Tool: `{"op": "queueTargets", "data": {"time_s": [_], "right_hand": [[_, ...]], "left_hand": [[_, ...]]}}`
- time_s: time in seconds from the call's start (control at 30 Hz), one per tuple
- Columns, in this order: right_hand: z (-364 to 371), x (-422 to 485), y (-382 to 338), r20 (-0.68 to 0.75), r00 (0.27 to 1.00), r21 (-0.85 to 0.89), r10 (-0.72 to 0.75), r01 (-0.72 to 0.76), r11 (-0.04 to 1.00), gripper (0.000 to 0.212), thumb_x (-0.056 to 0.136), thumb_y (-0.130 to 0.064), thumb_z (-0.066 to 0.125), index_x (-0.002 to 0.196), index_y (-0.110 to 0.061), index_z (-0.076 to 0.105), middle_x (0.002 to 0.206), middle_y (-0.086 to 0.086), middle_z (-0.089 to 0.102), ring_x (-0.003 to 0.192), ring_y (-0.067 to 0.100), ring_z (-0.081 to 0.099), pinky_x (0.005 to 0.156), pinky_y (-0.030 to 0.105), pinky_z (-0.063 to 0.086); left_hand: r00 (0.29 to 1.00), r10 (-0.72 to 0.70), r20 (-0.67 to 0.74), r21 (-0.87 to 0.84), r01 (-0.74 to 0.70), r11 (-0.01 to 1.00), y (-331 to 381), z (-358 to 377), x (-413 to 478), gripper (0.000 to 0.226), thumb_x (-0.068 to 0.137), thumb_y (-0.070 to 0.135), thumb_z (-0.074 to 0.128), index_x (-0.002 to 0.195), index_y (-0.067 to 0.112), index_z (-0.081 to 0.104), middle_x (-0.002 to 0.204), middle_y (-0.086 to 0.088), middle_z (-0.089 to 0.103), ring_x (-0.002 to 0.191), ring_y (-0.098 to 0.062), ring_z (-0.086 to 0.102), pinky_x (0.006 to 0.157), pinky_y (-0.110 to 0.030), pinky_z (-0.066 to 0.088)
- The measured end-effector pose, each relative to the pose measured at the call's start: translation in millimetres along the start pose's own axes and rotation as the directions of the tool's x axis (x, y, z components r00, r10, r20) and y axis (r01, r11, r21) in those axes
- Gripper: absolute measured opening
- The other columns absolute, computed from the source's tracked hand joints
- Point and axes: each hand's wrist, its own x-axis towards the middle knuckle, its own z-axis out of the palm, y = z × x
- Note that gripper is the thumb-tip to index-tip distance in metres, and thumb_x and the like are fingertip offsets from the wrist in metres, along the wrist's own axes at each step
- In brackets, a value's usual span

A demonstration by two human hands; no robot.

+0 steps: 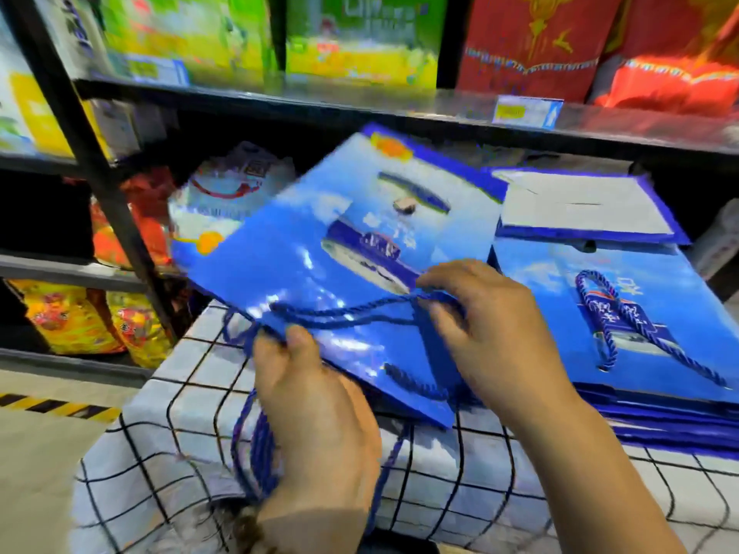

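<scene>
A flat, folded blue paper gift bag [320,249] is held tilted above a table with a checked cloth [192,413]. My left hand [316,409] grips the bag's near edge, thumb on top, with several blue rope handles [256,445] hanging below it. My right hand [488,329] pinches a blue rope handle [352,309] lying across the bag's face. A stack of the same blue bags [640,353] lies flat on the cloth to the right.
Dark metal shelving [360,101] rises right behind the table, with green and yellow boxes [360,46] and red bags [560,46] above. Packaged goods [228,193] fill the lower shelves at left. A hazard-striped floor line [52,407] runs at lower left.
</scene>
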Motion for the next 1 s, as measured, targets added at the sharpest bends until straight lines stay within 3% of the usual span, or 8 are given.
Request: {"op": "queueTargets", "data": {"time_s": [0.17,0.37,0.47,0.57,0.67,0.77,0.87,1.0], "right_hand": [[-8.2,3.4,10.2,0.015,0.986,-0.052,0.165,-0.164,0.985,0.008,0.085,-0.032,0.058,0.085,-0.028,0.064,0.081,0.001,0.065,0.086,0.027,0.058,0.072,0.038,0.047],[-7.7,14.3,9.6,0.015,0.98,0.06,0.199,-0.2,0.978,0.038,0.087,-0.039,0.051,0.057,-0.016,0.045,0.058,0.006,0.056,0.067,0.031,0.053,0.061,0.041,0.045],[-0.4,15.6,13.7,0.096,0.975,0.061,0.198,-0.205,0.977,0.037,0.088,-0.038,0.051,0.062,-0.012,0.047,0.062,0.009,0.06,0.065,0.031,0.056,0.065,0.043,0.048],[5.0,12.1,18.4,0.224,0.955,0.0,0.194,-0.199,0.98,0.022,0.089,-0.034,0.053,0.073,-0.019,0.055,0.062,-0.004,0.054,0.073,0.027,0.055,0.066,0.038,0.047],[-4.8,5.3,21.4,0.245,0.95,-0.032,0.195,-0.193,0.981,0.008,0.085,-0.028,0.059,0.092,-0.028,0.064,0.073,-0.009,0.055,0.078,0.018,0.052,0.069,0.032,0.042],[-22.2,1.2,35.0,0.16,0.951,-0.099,0.263,-0.25,0.963,0.026,0.082,-0.015,0.059,0.106,-0.022,0.062,0.089,-0.002,0.057,0.082,0.017,0.05,0.069,0.027,0.033],[-30.2,1.9,49.1,0.035,0.916,-0.305,0.4,-0.372,0.877,0.021,0.086,-0.025,0.055,0.101,-0.012,0.061,0.097,0.012,0.059,0.091,0.031,0.053,0.067,0.032,0.035],[-19.7,5.4,48.0,0.066,0.852,-0.409,0.52,-0.452,0.792,0.041,0.085,-0.045,0.052,0.063,-0.014,0.038,0.07,0.007,0.043,0.071,0.03,0.043,0.052,0.031,0.029]], "left_hand": [[0.986,-0.163,0.041,0.141,0.156,0.978,-0.5,-5.6,-17.1,0.022,0.095,0.003,0.042,0.104,0.018,0.055,0.09,0.002,0.063,0.074,-0.006,0.061,0.061,-0.018,0.05],[0.932,-0.304,0.196,0.439,0.194,0.877,16.8,-22.8,-14.2,0.01,0.075,0.015,0.061,0.084,0.012,0.06,0.061,0.0,0.065,0.051,-0.009,0.061,0.043,-0.019,0.047],[0.813,-0.52,0.263,0.747,0.169,0.643,32.4,-32.1,-10.8,0.034,0.061,0.038,0.058,0.062,0.004,0.061,0.048,-0.006,0.061,0.037,-0.011,0.052,0.035,-0.017,0.037],[0.619,-0.728,0.294,0.939,-0.047,0.34,55.5,-30.7,-11.5,0.047,0.053,0.056,0.057,0.051,0.01,0.062,0.048,-0.006,0.063,0.039,-0.013,0.053,0.042,-0.018,0.04],[0.779,-0.447,0.44,0.897,-0.355,0.264,76.6,-23.0,-1.2,0.044,0.065,0.069,0.062,0.064,0.025,0.067,0.056,0.003,0.065,0.051,-0.01,0.058,0.054,-0.025,0.046],[0.853,-0.115,0.509,0.843,-0.521,-0.134,77.2,-10.8,36.7,0.034,0.077,0.063,0.052,0.078,0.032,0.066,0.075,0.011,0.066,0.076,-0.012,0.06,0.062,-0.03,0.044],[0.861,-0.204,0.466,0.682,-0.496,-0.537,53.7,-1.8,77.6,0.043,0.086,0.057,0.046,0.101,0.019,0.062,0.103,-0.003,0.062,0.091,-0.027,0.057,0.066,-0.032,0.043],[0.84,-0.298,0.453,0.612,-0.536,-0.581,27.1,14.1,88.3,0.045,0.087,0.057,0.044,0.087,0.012,0.049,0.105,-0.012,0.058,0.092,-0.031,0.054,0.065,-0.031,0.035]]}}
